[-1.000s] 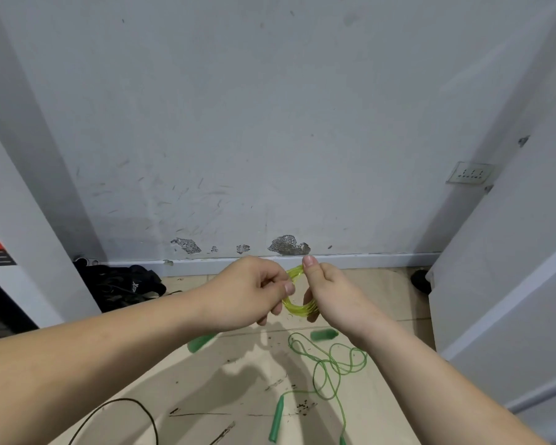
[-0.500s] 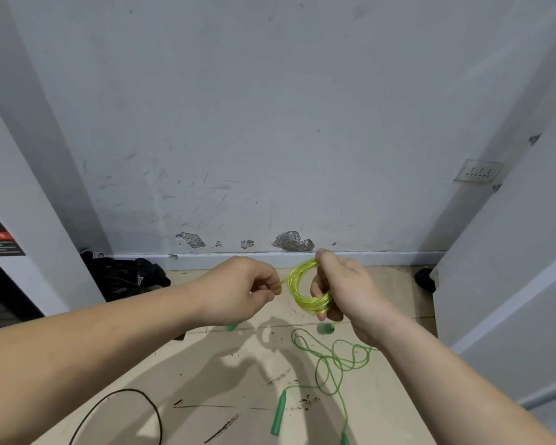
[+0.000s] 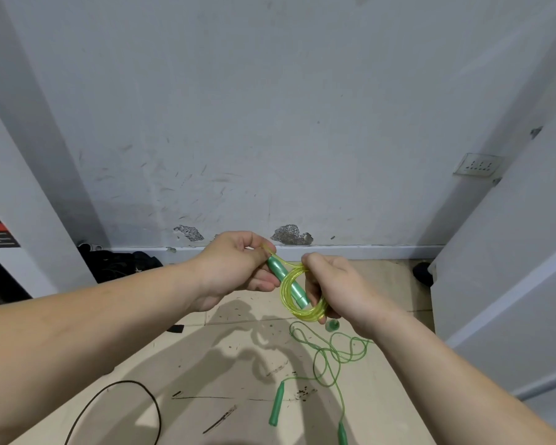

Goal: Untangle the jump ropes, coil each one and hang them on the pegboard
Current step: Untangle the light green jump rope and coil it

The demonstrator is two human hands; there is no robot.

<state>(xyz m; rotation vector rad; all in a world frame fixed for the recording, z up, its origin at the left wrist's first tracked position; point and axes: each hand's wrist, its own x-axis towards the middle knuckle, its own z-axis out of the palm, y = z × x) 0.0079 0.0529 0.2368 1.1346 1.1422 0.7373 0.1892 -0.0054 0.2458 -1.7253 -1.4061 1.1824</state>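
Roughly a third of the way in, judging by what shows. The yellow jump rope [image 3: 303, 311] is wound into a small tight coil held up between the two hands, so that one looks untangled and nearly coiled. One green handle [image 3: 288, 281] lies slanted across the coil and seems to pass through its loops; probably the locking tuck, though that's a guess. Another green tip [image 3: 333, 325] shows just under the right hand; hard to tell which rope it belongs to.

Left to do: the green jump rope [image 3: 331, 354] lies loose on the floor [image 3: 206, 364] below the right hand, in sloppy overlapping loops, its two handles further down toward the person; not coiled at all. A black cord [image 3: 119, 406] curves on the floor below the left forearm; can't tell whether it's a third rope. No pegboard in view, so nothing's hung as far as the frame shows.

Hands: the left hand [image 3: 235, 268] has its fingers curled, thumb and forefinger pinching the top end of the handle right where the yellow strand comes out. The right hand [image 3: 337, 287] sits just beside it, nearly touching, fingers curled round the far side of the coil and gripping the loops together. Both forearms reach forward and angle inward, wrists close — neither hand is slack.
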